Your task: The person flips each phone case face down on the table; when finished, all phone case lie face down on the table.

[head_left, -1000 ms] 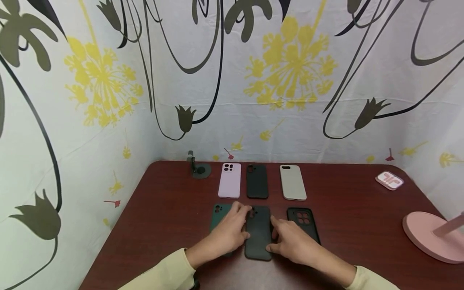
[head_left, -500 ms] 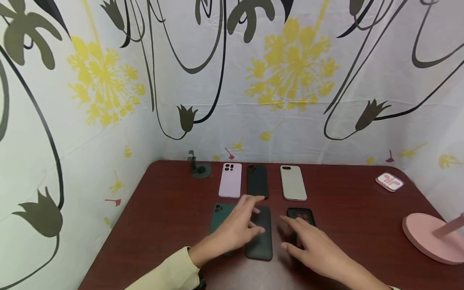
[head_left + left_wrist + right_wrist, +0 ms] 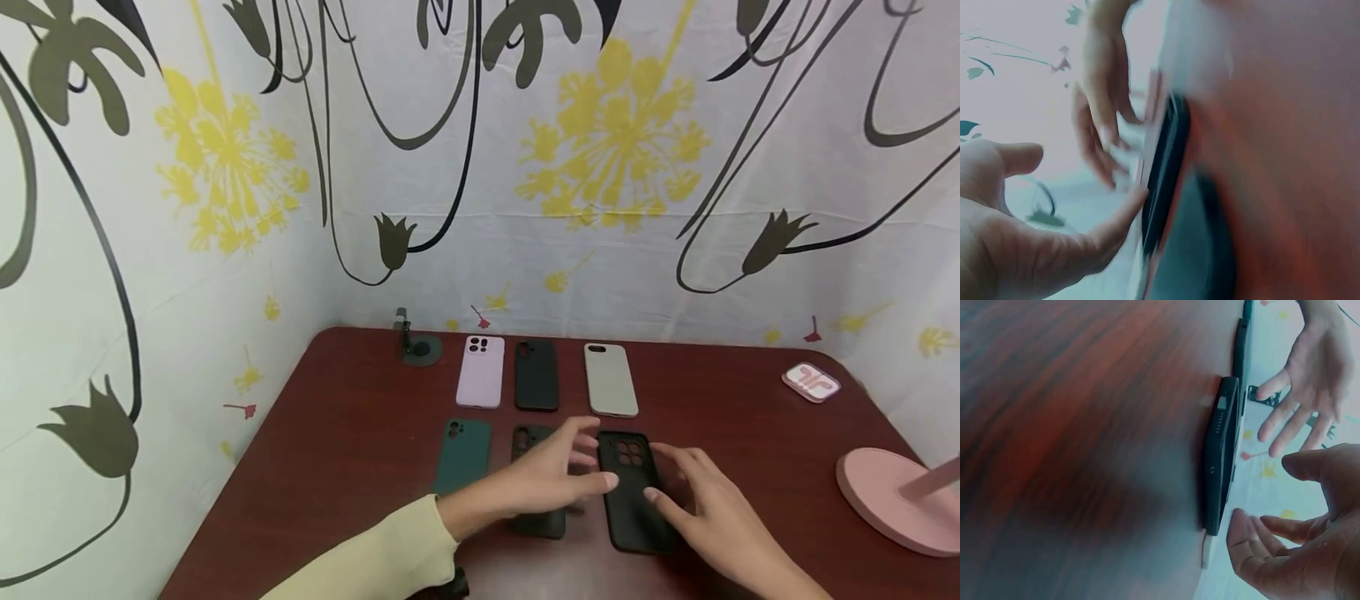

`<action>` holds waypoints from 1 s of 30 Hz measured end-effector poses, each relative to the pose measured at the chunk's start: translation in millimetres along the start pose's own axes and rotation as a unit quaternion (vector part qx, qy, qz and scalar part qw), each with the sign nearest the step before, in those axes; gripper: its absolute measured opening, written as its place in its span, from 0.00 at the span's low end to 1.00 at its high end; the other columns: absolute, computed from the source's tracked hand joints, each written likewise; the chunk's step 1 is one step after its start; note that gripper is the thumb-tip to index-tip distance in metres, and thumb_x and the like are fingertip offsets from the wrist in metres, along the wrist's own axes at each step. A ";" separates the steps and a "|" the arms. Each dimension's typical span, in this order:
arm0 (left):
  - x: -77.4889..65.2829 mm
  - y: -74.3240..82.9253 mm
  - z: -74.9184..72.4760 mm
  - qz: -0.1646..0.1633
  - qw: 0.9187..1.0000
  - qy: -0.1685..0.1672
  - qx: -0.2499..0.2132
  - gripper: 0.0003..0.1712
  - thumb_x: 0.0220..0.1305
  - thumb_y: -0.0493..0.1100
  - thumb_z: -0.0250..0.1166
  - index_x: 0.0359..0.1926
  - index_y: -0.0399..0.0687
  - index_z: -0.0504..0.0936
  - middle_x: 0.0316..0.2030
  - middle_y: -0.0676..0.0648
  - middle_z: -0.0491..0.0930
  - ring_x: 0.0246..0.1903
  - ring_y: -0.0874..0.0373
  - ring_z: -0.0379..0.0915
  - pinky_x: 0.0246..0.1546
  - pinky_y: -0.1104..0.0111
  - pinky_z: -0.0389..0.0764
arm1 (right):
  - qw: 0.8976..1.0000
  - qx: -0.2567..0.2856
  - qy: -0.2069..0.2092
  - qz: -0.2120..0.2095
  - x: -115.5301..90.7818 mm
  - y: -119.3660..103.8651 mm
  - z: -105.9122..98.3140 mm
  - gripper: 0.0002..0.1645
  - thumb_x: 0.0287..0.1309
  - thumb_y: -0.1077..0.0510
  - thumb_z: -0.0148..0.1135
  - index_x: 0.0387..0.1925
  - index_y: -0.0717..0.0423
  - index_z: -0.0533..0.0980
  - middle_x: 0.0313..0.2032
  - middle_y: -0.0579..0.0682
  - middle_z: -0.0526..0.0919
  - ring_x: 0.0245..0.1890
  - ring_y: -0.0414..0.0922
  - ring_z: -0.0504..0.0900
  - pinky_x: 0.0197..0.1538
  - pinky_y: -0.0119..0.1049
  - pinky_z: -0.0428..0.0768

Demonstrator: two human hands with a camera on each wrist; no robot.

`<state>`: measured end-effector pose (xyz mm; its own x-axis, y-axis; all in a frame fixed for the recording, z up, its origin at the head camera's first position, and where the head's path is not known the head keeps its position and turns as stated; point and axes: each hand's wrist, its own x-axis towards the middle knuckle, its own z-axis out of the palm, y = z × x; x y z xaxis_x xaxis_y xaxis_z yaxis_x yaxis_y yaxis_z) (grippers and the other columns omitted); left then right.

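A black phone case (image 3: 633, 508) with a square group of camera holes lies flat in the near row, between my hands. My left hand (image 3: 547, 477) hovers at its left side, fingers spread; the thumb overlaps the case's edge in the head view. Beyond the right edge is my right hand (image 3: 712, 517), fingers bent loosely and holding nothing. In the right wrist view the case (image 3: 1215, 465) stands apart from both hands. Partly hidden under my left forearm and hand is a dark phone case (image 3: 542, 523). A green phone case (image 3: 461, 454) lies left of it.
Lilac (image 3: 481, 375), black (image 3: 536, 377) and pale grey (image 3: 611, 382) phone cases form the back row. A small dark stand (image 3: 420, 348) is at back left. On the right are a white-and-pink block (image 3: 812, 382) and a pink round base (image 3: 885, 500).
Both hands have left the middle dark case and moved right, to either side of the black case with the square camera holes. The head view has shifted slightly.
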<state>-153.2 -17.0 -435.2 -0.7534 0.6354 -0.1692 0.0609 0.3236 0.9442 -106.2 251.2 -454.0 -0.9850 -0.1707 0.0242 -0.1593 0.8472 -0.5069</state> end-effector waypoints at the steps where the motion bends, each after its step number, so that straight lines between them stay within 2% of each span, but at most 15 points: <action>1: 0.9 2.2 3.9 -0.013 0.999 -0.011 -0.030 0.42 0.76 0.57 0.65 0.82 0.67 0.54 0.77 0.49 0.65 0.73 0.55 0.70 0.61 0.61 0.85 | 1.000 0.002 -0.002 0.004 -0.7 1.9 -0.4 0.40 0.70 0.40 0.68 0.74 0.53 0.69 0.60 0.57 0.77 0.44 0.45 0.77 0.34 0.32 0.72; 3: 0.9 6.2 12.2 -0.036 0.996 -0.019 -0.073 0.42 0.76 0.55 0.65 0.82 0.65 0.54 0.79 0.47 0.61 0.76 0.50 0.66 0.63 0.57 0.84 | 1.000 0.006 -0.003 0.009 -1.1 5.0 -0.9 0.42 0.70 0.40 0.68 0.75 0.55 0.67 0.62 0.60 0.75 0.47 0.50 0.79 0.35 0.34 0.75; 7: 0.7 9.4 25.1 -0.061 0.995 0.006 -0.079 0.43 0.75 0.56 0.65 0.82 0.63 0.54 0.81 0.46 0.56 0.78 0.44 0.61 0.69 0.49 0.78 | 1.000 0.006 -0.006 0.015 -1.1 8.0 -0.7 0.45 0.70 0.40 0.68 0.77 0.58 0.64 0.65 0.66 0.73 0.54 0.57 0.80 0.38 0.41 0.81; 11: 1.0 10.6 33.3 -0.083 0.988 0.031 -0.128 0.43 0.75 0.54 0.66 0.81 0.59 0.55 0.82 0.42 0.54 0.79 0.40 0.59 0.68 0.46 0.79 | 0.999 0.016 -0.020 0.022 -1.9 8.0 1.1 0.44 0.70 0.40 0.68 0.76 0.57 0.66 0.65 0.65 0.74 0.52 0.53 0.82 0.39 0.40 0.83; 14: 1.8 11.5 38.3 -0.099 0.979 0.042 -0.174 0.43 0.74 0.53 0.68 0.81 0.59 0.56 0.82 0.40 0.54 0.79 0.39 0.60 0.63 0.45 0.83 | 0.998 0.030 -0.047 0.032 -3.1 6.9 3.1 0.48 0.69 0.38 0.69 0.78 0.57 0.63 0.65 0.64 0.73 0.52 0.51 0.83 0.40 0.38 0.84; 19: 4.3 13.9 43.1 -0.123 0.969 0.045 -0.211 0.43 0.73 0.55 0.68 0.80 0.57 0.57 0.81 0.39 0.57 0.79 0.40 0.59 0.61 0.43 0.84 | 0.993 0.043 -0.091 0.059 -2.1 3.6 3.5 0.58 0.67 0.31 0.67 0.81 0.60 0.54 0.71 0.68 0.71 0.57 0.55 0.83 0.44 0.47 0.88; 23: 6.8 15.3 46.4 -0.124 0.963 0.056 -0.231 0.42 0.75 0.54 0.67 0.80 0.53 0.57 0.80 0.36 0.57 0.80 0.38 0.56 0.63 0.41 0.82 | 0.990 0.040 -0.108 0.077 0.9 -1.0 3.5 0.60 0.66 0.29 0.67 0.82 0.59 0.54 0.73 0.69 0.70 0.58 0.56 0.83 0.45 0.50 0.88; 27: 9.3 17.2 49.4 -0.122 0.959 0.069 -0.246 0.41 0.75 0.53 0.66 0.79 0.51 0.58 0.79 0.33 0.57 0.77 0.37 0.62 0.63 0.40 0.82 | 0.990 0.042 -0.111 0.079 2.1 -4.3 4.7 0.61 0.66 0.29 0.67 0.82 0.60 0.52 0.73 0.70 0.69 0.59 0.58 0.83 0.46 0.52 0.88; 30: 11.2 18.5 51.1 -0.126 0.957 0.070 -0.252 0.39 0.75 0.53 0.66 0.78 0.51 0.59 0.79 0.32 0.58 0.75 0.37 0.67 0.62 0.39 0.82 | 0.987 0.067 -0.119 0.084 2.8 -3.4 3.7 0.61 0.68 0.31 0.66 0.82 0.62 0.49 0.74 0.73 0.66 0.61 0.63 0.81 0.49 0.55 0.87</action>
<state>-127.0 31.9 -434.0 -0.7851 0.4696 -0.4038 -0.4313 0.0533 0.9006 -108.2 246.0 -455.3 -0.9510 -0.1607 -0.2643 0.0302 0.8022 -0.5963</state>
